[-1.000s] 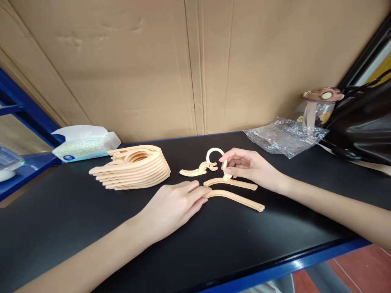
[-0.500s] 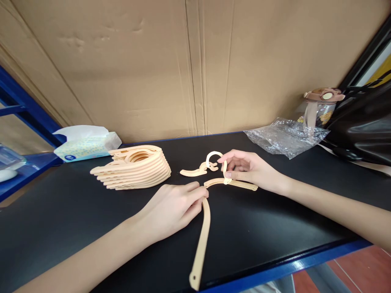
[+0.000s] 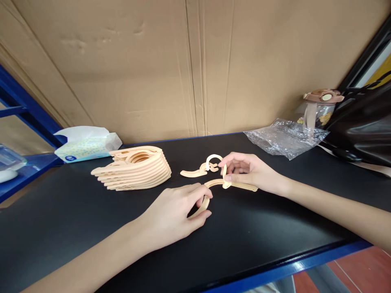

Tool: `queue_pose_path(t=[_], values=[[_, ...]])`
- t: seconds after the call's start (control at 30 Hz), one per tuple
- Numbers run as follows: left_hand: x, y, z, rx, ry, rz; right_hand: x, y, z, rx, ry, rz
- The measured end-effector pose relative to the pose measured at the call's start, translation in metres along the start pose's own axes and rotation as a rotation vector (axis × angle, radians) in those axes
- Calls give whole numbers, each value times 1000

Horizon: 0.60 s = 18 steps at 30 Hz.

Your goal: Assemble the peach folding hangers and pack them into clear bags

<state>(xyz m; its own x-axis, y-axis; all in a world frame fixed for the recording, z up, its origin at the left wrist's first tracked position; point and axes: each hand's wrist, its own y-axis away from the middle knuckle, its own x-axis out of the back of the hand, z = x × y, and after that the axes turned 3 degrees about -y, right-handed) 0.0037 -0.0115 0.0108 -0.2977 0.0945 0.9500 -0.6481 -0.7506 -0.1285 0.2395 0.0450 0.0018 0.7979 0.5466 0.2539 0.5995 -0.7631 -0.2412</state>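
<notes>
A cream folding clothes hanger (image 3: 215, 182) is between my hands, low over the black tabletop. My right hand (image 3: 246, 173) pinches the base of its curved hook between thumb and fingertips. My left hand (image 3: 183, 207) has thumb and fingers closed on a jointed arm of the same hanger; most of that arm is hidden under the palm. Right behind the hook lies a loose cream hanger piece (image 3: 194, 173), partly covered by it. To the left of my hands rests a neat stack of folded cream hangers (image 3: 137, 173).
A tissue pack (image 3: 87, 146) sits at the back left. Crumpled clear plastic (image 3: 284, 138) lies at the back right, by a drink bottle (image 3: 320, 108) and a black bag (image 3: 363, 122). Cardboard (image 3: 152, 73) stands behind; the blue table edge (image 3: 293, 266) runs in front.
The long hanger arm that pointed toward me has folded back under my left hand. My left thumb now shows in front of it. My right hand keeps its hold on the hook.
</notes>
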Motion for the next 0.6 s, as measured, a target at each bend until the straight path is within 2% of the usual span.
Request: queue_pose_path(t=[0.27,0.43,0.6], values=[[-5,-1,0,168,202,-20,0,0,-1,-13,26,16],[-9,-1,2,130,283,32,1,1,-1,-58,40,-2],[-10,-2,2,86,244,136,1,2,-1,-76,28,-15]])
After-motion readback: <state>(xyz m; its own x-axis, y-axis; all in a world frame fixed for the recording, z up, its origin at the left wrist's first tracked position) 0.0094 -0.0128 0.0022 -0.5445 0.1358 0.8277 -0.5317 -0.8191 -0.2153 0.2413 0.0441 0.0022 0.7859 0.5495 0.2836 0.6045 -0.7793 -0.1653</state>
